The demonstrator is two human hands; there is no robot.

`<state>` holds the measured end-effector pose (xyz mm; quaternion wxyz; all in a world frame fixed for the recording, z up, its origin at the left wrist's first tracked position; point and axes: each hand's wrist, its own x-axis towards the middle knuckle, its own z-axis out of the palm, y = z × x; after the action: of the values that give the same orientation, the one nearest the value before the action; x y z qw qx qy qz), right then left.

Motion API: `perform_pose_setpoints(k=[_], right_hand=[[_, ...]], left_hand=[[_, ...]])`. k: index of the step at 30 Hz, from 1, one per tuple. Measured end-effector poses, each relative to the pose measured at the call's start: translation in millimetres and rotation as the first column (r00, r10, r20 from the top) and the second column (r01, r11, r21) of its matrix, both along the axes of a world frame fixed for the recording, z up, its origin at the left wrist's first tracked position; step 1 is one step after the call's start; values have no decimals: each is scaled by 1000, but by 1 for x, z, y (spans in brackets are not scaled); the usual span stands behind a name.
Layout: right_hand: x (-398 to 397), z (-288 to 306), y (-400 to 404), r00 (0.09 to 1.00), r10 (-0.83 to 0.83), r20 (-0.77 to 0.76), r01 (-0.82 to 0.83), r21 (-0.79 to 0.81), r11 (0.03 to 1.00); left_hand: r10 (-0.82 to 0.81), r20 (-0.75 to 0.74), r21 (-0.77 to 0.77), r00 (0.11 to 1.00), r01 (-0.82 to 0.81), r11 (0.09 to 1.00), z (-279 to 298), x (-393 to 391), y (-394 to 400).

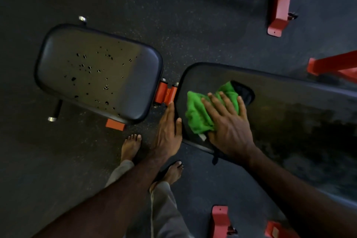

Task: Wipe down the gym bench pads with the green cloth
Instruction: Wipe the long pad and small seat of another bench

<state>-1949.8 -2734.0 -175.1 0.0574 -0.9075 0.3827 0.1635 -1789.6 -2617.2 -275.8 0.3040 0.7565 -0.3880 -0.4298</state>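
Both hands flat: right hand (226, 121) on green cloth (201, 114).

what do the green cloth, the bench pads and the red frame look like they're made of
Green cloth: soft woven or terry fabric, matte, bunched in folds under the right hand.
Long pad and seat pad: black vinyl or faux leather over padding, judging by the smooth sheen; the seat pad's skin is pitted with small tears.
Red frame: probably painted steel, with flat, hard, bolted edges.

right hand (229, 127) flat on green cloth (201, 114)
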Motion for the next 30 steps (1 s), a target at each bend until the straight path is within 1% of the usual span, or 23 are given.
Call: perform_pose_setpoints(k=[1, 3, 4, 5, 6, 8, 9, 10, 12, 14, 16, 17, 18, 19, 20, 21, 23, 24, 25, 26, 27, 28, 30], right_hand=[[6, -2, -9, 996, -90, 8, 90, -37, 995], [33, -12, -33, 956, -290, 43, 293, -88, 952], [49, -18, -42, 935, -350, 46, 353, -87, 932], [62, -24, -46, 934, -356, 40, 358, -85, 930], [71, -31, -44, 953, -302, 28, 303, -67, 951], [68, -32, -26, 997, -78, -12, 78, 10, 997], [58, -30, -13, 1000, 19, -21, -18, 44, 999], [46, -25, -1, 997, 77, -17, -76, 55, 996], [22, -11, 7, 997, 80, 0, -80, 43, 996], [15, -7, -9, 999, -35, 26, 35, -13, 999], [33, -14, -35, 976, -211, 60, 216, -87, 973], [48, -20, -47, 955, -289, 67, 294, -96, 951], [62, -26, -52, 943, -327, 64, 332, -86, 940], [73, -31, -53, 949, -312, 48, 315, -69, 947], [76, -35, -49, 972, -232, 30, 234, -46, 971], [73, -36, -43, 995, -103, 10, 103, 0, 995], [50, -29, -29, 989, 148, 4, -148, 75, 986], [38, -23, -25, 979, 201, 18, -202, 81, 976], [28, -19, -25, 978, 204, 32, -205, 59, 977], [24, -17, -31, 985, 167, 38, -168, 18, 986], [25, -17, -40, 995, 89, 46, -88, -27, 996], [34, -20, -53, 998, -22, 54, 26, -65, 998], [63, -29, -78, 966, -249, 65, 254, -100, 962]], left_hand=[[14, -9, 4, 1000, -14, 1000, 0, 0, 1], [27, -15, 7, 1000, -27, 1000, 2, -2, 1], [24, -18, 7, 1000, -24, 1000, 2, -1, 0], [18, -23, 7, 1000, -18, 1000, 2, -1, 0], [9, -26, 4, 1000, -9, 1000, 1, 1, 1], [-4, -47, -16, 999, 3, 1000, -2, 5, 2], [-10, -47, -27, 999, 9, 1000, -6, 7, 4], [-19, -33, -35, 999, 17, 999, -9, 8, 6], [-39, -1, -17, 999, 39, 999, -7, 10, 7], [-39, 14, 8, 999, 39, 999, -1, 7, 5], [-32, 16, 19, 999, 31, 999, 2, 2, 4], [-32, 13, 19, 999, 32, 999, 1, 0, 4], [-26, 3, 21, 1000, 26, 999, 0, -1, 5], [-16, -12, 27, 1000, 16, 999, 0, -1, 5], [-9, -29, 29, 1000, 10, 1000, 0, -1, 5], [-4, -48, 26, 999, 5, 1000, 0, -1, 6], [-3, -55, -6, 998, 3, 1000, 1, 2, 8], [-4, -53, -15, 999, 3, 1000, 1, 4, 8], [-1, -48, -11, 999, 1, 1000, 2, 6, 8], [7, -43, -6, 999, -7, 1000, 4, 7, 6], [17, -42, 4, 999, -16, 1000, 5, 7, 6], [27, -42, 15, 999, -27, 1000, 5, 6, 5], [39, -37, 29, 999, -38, 999, 4, 5, 4]])
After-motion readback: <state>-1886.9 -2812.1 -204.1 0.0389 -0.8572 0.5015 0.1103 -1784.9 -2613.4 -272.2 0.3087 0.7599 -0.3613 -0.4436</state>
